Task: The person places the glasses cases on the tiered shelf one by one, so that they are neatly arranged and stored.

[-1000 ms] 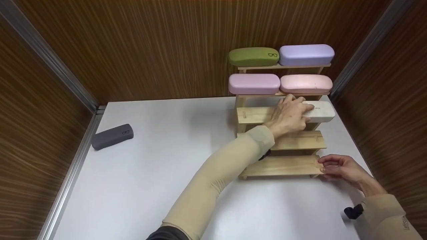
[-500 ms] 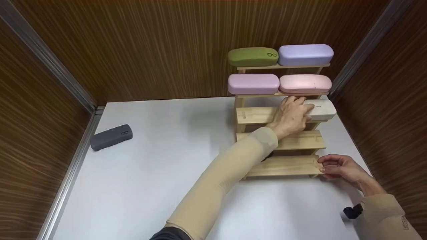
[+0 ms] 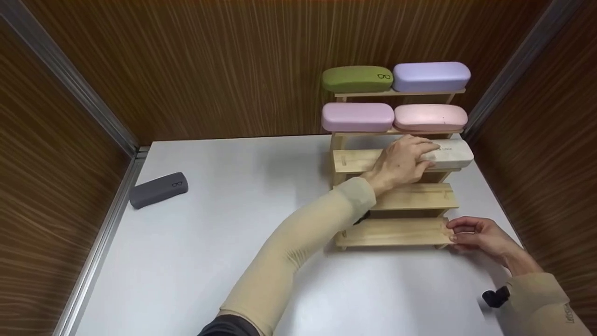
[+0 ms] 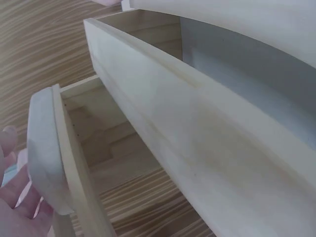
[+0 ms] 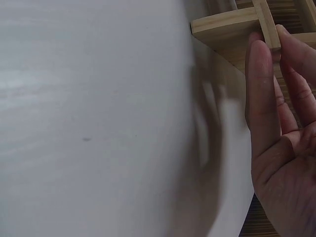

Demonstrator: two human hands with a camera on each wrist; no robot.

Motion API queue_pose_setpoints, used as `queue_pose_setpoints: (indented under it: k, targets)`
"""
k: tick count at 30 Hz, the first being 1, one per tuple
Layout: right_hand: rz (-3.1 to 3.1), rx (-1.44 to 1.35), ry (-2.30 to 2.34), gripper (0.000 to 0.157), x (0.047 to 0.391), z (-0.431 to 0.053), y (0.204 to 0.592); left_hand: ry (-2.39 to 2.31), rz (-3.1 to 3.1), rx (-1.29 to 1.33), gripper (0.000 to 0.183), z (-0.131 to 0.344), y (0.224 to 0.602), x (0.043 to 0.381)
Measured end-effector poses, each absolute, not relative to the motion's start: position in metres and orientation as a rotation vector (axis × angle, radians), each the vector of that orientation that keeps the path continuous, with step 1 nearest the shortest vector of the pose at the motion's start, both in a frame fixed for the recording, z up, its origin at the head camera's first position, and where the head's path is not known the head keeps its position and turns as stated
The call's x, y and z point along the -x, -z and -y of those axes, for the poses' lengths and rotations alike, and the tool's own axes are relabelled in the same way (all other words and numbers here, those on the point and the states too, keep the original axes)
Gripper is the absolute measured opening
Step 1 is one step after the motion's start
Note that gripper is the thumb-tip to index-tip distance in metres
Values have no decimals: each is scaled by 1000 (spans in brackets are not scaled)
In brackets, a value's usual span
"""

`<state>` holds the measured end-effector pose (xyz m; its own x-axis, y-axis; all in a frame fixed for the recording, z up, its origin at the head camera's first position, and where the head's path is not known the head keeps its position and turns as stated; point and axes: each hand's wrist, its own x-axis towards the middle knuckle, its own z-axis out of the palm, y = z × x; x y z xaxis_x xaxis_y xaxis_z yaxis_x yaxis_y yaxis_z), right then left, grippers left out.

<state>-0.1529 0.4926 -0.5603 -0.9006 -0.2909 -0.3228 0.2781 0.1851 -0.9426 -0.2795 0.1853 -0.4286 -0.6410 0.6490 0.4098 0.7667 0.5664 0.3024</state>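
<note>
A white glasses case [image 3: 450, 154] lies on the right part of the middle step of a tiered wooden stand [image 3: 396, 233]. My left hand [image 3: 401, 158] holds its left end, index finger over the top and thumb at the front. In the left wrist view, fingers [image 4: 19, 192] lie against the pale case [image 4: 44, 143]. My right hand [image 3: 485, 238] pinches the right end of the lowest step between thumb and fingers; the right wrist view shows this hand [image 5: 281, 123] at the wooden corner [image 5: 227, 24].
Green [image 3: 357, 79] and lavender [image 3: 431, 77] glasses cases stand on the top step. Mauve [image 3: 358, 116] and pink [image 3: 430, 116] ones are on the step below. A dark grey glasses case [image 3: 158, 190] lies at the left of the white table [image 3: 224, 261]. Wood-grain walls enclose the table.
The white case has tilted and settled on its step, its lettering now facing more upward. My left hand has drawn slightly left along it. My right hand stays at the lowest step.
</note>
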Motion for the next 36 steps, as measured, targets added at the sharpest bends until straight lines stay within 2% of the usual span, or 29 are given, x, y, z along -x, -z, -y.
queue_pose_setpoints:
  k: [13,24,36]
  targets:
    - [-2016,9,1777,37,153,-493,560,853,2415,1370,37,-137,426,267]
    - [-2005,19,1790,37,153,-493,562,921,2353,1445,34,-77,433,259]
    - [-1977,40,1808,39,154,-496,562,1010,2348,1304,32,16,463,257]
